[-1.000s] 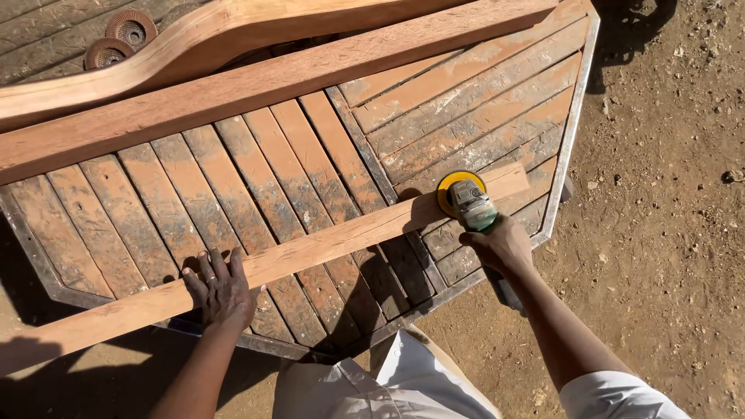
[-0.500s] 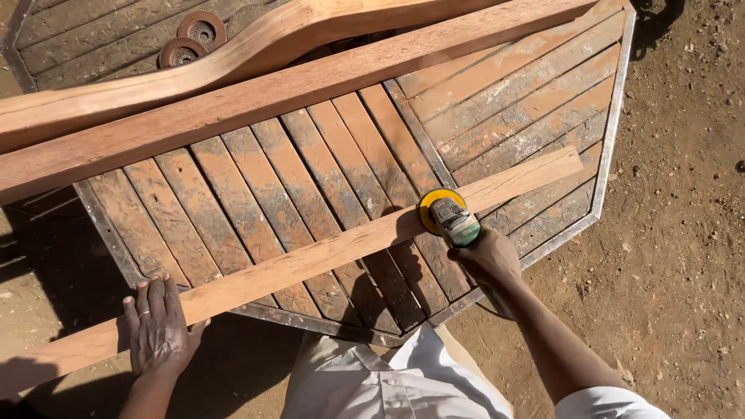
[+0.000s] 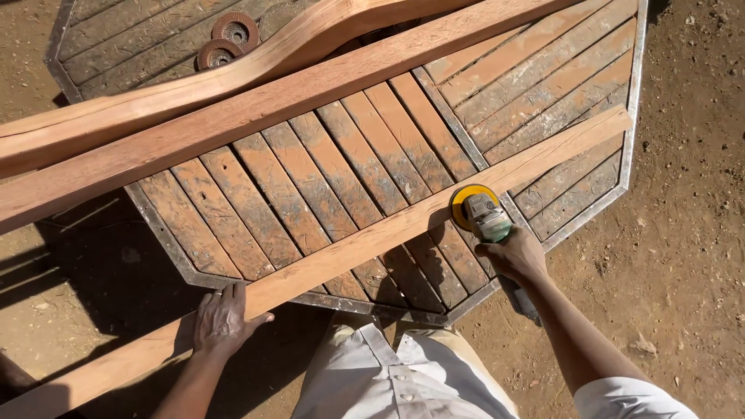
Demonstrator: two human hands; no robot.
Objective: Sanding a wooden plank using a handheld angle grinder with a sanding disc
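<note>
1. A long, narrow, pale reddish-brown wooden batten lies flat and slantwise over the slatted wooden surface, running from low on the left to high on the right. Its near end juts out past the surface's metal edge.
2. A handheld angle grinder with a round yellow disc and a pale green body sits with its disc down on the batten's near edge, right of the middle, its dark handle trailing toward the ground.

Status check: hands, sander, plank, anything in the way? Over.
Left hand flat on the long plank, pinning it. Right hand grips the sander, yellow disc on the plank. Two flap discs far off, nothing blocking.
</note>
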